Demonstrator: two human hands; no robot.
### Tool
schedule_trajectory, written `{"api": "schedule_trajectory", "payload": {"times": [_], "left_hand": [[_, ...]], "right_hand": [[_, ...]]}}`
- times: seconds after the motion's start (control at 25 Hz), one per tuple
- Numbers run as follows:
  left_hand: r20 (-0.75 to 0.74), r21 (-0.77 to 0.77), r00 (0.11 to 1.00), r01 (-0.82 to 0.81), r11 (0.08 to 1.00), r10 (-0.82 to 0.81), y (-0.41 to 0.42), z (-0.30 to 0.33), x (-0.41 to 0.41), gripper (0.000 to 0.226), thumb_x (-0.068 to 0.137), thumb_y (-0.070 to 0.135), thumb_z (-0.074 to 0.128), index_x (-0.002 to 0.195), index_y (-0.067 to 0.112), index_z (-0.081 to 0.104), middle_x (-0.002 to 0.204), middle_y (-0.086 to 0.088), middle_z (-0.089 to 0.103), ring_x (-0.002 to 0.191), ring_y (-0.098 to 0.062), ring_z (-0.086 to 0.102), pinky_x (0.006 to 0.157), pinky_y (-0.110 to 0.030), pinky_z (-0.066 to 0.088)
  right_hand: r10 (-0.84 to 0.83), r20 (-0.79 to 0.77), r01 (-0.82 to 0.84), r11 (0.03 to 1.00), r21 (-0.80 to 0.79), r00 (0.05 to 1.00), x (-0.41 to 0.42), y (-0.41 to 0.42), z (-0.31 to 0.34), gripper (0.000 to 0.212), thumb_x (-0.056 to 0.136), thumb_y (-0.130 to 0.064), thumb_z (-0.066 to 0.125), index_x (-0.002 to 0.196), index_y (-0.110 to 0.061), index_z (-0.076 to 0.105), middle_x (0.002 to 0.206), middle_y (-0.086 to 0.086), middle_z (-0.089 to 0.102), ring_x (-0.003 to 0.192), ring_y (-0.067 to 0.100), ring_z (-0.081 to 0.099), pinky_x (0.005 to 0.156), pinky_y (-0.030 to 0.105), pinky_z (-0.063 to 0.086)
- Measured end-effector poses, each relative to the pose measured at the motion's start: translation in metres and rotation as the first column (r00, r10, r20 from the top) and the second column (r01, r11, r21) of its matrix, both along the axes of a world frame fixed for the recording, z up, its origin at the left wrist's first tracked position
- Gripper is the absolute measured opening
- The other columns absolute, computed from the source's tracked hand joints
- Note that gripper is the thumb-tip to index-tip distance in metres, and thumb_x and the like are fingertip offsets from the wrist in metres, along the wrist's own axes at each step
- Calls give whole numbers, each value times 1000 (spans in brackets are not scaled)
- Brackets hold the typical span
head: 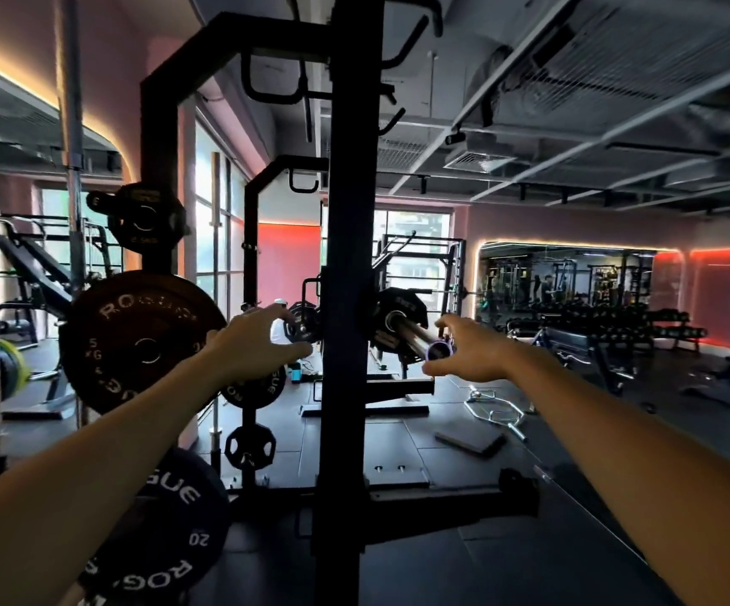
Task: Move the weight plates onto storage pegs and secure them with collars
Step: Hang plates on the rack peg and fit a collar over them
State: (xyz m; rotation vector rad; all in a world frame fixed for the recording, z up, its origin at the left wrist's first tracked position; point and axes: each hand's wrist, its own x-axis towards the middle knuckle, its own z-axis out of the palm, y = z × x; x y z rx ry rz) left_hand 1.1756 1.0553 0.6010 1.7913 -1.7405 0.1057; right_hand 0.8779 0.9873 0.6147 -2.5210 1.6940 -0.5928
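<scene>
Head view: both hands, left hand [253, 338] and right hand [470, 349], spread empty, reach for the plate [400, 319] on the barbell sleeve [415, 333]; next, probably grip its rim.

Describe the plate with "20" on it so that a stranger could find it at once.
Start at the black upright post in the middle and look to its bottom left. The 20 plate sits lowest, partly behind the left forearm. Unlike the brown plate above, marked 5 KG, it is black, with white ROGUE lettering and "20" seen upside down.
</scene>
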Motion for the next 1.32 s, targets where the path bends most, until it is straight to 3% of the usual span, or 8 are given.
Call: {"api": "schedule_trajectory", "payload": {"times": [0.16,0.24,0.4,0.56,0.72,0.96,1.32], "left_hand": [[-36,-24,999,-3,1000,2,-15,0,-73,69,72,70,61,129,33,49,139,2,49,122,-23,49,106,-50,36],[-58,-31,998,0,1000,-1,-23,-3,-103,70,69,71,62,126,32,51,133,4,52,116,-21,51,105,-50,37],[-85,-54,996,-36,998,31,-39,-14,-153,60,79,58,66,128,28,50,101,4,51,97,-19,51,96,-44,45],[-64,-51,994,-87,995,84,-63,-17,-163,54,84,49,63,130,25,48,119,-1,57,105,-22,54,95,-44,45],[-115,-84,990,-92,992,82,-104,-16,-157,49,89,34,62,132,18,47,124,-4,58,102,-21,53,83,-31,40],[-113,-88,988,-113,990,103,-212,-18,-118,49,91,31,60,136,17,45,123,-10,57,108,-27,56,88,-35,45],[-131,-50,988,-89,995,82,-426,-3,-48,57,90,28,58,142,17,39,128,-13,58,112,-30,56,92,-38,48]], "right_hand": [[-9,0,9,1000,12,1000,-87,-2,3,87,80,-45,71,149,-17,25,155,7,30,138,26,37,111,43,33],[-9,1,9,1000,21,1000,-123,-7,4,86,81,-42,72,149,-16,25,155,8,29,138,27,36,112,41,34],[3,26,-4,1000,29,1000,-175,-26,-3,85,82,-39,73,148,-15,26,153,10,33,135,27,40,110,39,36],[34,28,-36,998,44,999,-187,-49,-15,83,83,-41,71,148,-16,26,152,11,34,135,28,40,109,40,37],[53,37,-54,998,23,998,-176,-91,-25,76,85,-41,68,145,-16,29,147,11,40,129,28,45,103,37,40],[44,61,-44,999,-2,997,-127,-200,-33,71,86,-43,65,143,-15,33,139,10,47,119,27,51,101,42,42],[-38,113,31,998,61,993,-31,-413,-29,67,89,-42,62,138,-7,34,133,14,52,117,30,53,87,32,40]]}}
